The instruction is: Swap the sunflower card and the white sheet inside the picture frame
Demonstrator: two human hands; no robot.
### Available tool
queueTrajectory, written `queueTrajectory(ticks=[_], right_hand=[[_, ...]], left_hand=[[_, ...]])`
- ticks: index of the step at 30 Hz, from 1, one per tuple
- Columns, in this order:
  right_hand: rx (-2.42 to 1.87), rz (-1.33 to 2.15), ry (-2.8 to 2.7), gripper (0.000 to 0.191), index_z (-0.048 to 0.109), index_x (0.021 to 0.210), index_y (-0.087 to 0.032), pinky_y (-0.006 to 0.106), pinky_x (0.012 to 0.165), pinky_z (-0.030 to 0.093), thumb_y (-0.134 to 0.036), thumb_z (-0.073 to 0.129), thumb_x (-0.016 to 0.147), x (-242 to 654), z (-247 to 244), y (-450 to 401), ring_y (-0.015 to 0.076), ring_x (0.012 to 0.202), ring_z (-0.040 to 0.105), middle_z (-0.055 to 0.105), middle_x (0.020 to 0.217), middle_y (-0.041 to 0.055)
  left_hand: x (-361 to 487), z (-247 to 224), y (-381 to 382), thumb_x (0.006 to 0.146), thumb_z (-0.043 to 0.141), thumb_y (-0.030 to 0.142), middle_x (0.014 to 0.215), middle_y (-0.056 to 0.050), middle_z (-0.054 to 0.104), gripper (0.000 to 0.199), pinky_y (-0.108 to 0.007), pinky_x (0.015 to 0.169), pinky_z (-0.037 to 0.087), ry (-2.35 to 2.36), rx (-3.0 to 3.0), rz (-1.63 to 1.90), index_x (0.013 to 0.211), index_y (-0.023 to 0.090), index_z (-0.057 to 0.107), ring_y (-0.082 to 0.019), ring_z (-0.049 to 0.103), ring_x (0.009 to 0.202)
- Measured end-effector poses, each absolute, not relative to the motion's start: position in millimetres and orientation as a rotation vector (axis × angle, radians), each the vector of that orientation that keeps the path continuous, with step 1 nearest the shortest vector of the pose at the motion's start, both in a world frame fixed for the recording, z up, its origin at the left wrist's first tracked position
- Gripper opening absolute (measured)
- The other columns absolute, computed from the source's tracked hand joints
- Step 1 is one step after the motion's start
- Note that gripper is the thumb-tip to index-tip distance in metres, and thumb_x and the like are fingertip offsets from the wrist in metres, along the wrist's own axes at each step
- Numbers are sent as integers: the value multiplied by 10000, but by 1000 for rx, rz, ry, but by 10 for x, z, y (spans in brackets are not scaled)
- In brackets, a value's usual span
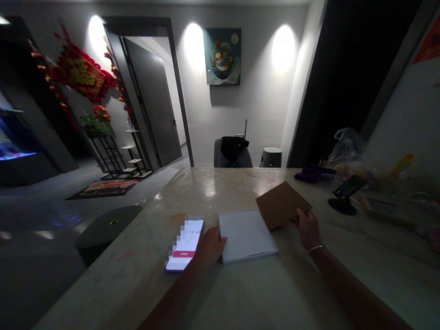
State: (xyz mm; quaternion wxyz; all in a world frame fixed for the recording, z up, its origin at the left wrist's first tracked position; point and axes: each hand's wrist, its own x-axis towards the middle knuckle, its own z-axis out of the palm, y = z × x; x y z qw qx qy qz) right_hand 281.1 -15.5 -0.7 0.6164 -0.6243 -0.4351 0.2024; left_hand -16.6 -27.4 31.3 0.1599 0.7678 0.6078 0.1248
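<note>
On the tabletop in front of me lies a flat white square panel (245, 234) with a raised-looking edge; its exact kind I cannot tell. My left hand (212, 244) grips its left edge, thumb on top and the other fingers partly hidden. A brown cardboard sheet (283, 204) is pinched at its right corner by my right hand (307, 227), which wears a thin bracelet. Tilted, the sheet overlaps the panel's upper right edge in view. Close to the left of my left hand rests a phone (184, 250) with a lit screen, partly pixelated.
A glossy marble-like table (144, 293) spreads around my hands. To the right stand a black phone stand (345, 197), a purple item (312, 174) and a clear plastic bag (347, 149). A dark round stool (103, 229) is by the left edge, a chair (233, 153) beyond the far edge.
</note>
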Motion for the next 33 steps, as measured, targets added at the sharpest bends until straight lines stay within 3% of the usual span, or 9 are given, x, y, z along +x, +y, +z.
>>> queueTrajectory(ticks=[2, 7, 13, 19, 24, 29, 33], right_hand=[[-1437, 371, -979, 411, 472, 1075, -140, 295, 645, 496, -393, 361, 771, 2712, 95, -244, 194, 815, 583, 608, 957, 82], [-1557, 112, -1288, 324, 565, 874, -146, 295, 579, 460, -382, 357, 795, 2440, 271, -485, 198, 635, 576, 635, 734, 102], [-1283, 202, -1928, 319, 573, 1048, -231, 331, 843, 438, -210, 452, 753, 2267, 256, -571, 193, 988, 566, 616, 1087, 45], [-1131, 346, -2305, 412, 553, 1111, -263, 384, 902, 387, -251, 574, 700, 2149, 221, -565, 210, 1075, 508, 558, 1185, 49], [-1108, 463, -2345, 509, 525, 1158, -239, 434, 938, 338, -429, 596, 691, 2135, 314, -622, 258, 1128, 452, 503, 1239, 98], [-1116, 447, -2251, 325, 589, 1064, -235, 415, 907, 379, -375, 494, 787, 2157, 280, -586, 229, 1067, 500, 572, 1151, 83], [-1390, 237, -1904, 295, 590, 1038, -207, 419, 909, 378, -328, 475, 795, 2238, 105, -447, 230, 1047, 508, 567, 1138, 101]], left_hand=[[-163, 324, -279, 786, 431, 276, 1002, -84, 594, 276, -259, 765, 392, 1739, 2194, 359, 1023, 167, 522, -178, 548, 918], [-142, 392, -308, 788, 439, 263, 1026, -85, 593, 266, -265, 777, 388, 1750, 2144, 331, 1020, 173, 533, -181, 544, 942], [-131, 437, -313, 775, 451, 263, 994, -95, 610, 289, -270, 734, 409, 1727, 2141, 362, 1032, 164, 540, -188, 567, 904], [-116, 393, -269, 753, 456, 202, 959, -114, 625, 245, -269, 673, 421, 1771, 2066, 382, 965, 153, 568, -201, 588, 858], [-125, 343, -248, 747, 425, 169, 939, -108, 626, 233, -257, 631, 415, 1767, 2107, 375, 927, 155, 573, -195, 593, 834], [-137, 340, -254, 743, 425, 161, 944, -96, 623, 222, -240, 648, 410, 1773, 2126, 373, 913, 158, 568, -179, 585, 848], [-141, 349, -252, 751, 420, 169, 964, -91, 619, 229, -234, 660, 408, 1751, 2132, 368, 932, 164, 561, -173, 581, 860]])
